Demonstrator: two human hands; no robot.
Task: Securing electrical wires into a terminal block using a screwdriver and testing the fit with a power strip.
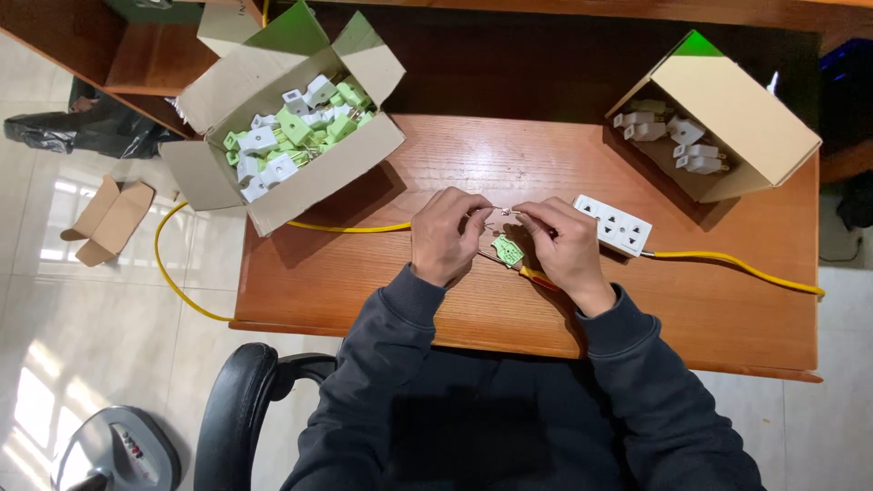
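item: work in hand. my left hand and my right hand meet at the middle of the wooden desk, both closed in a fingertip pinch on a thin bare wire end held taut between them. i judge this the wiring step: strands being twisted or straightened, not yet seated.

item: green plug part. lies on the desk just below the wire, between my hands, touching or nearly touching my right fingers; i cannot tell which. thin dark leads run from it toward my left hand.

item: yellow cable. passes under my hands, one run going left off the desk edge, the other right past the white socket strip, which sits just beside my right hand.

item: next move, as a judgement. it calls for a steady pinch and a small, exact placing of the wire end against the green part, which lies loose and may slide.

item: open carton, left rear. full of green and white plug pieces.

item: open carton, right rear. a few white plugs inside.

item: obstacles. the socket strip crowds my right hand; the cable lies across the working patch. both cartons stand well apart from it.

item: below desk. black chair arm, flat carton on pale tiled floor.
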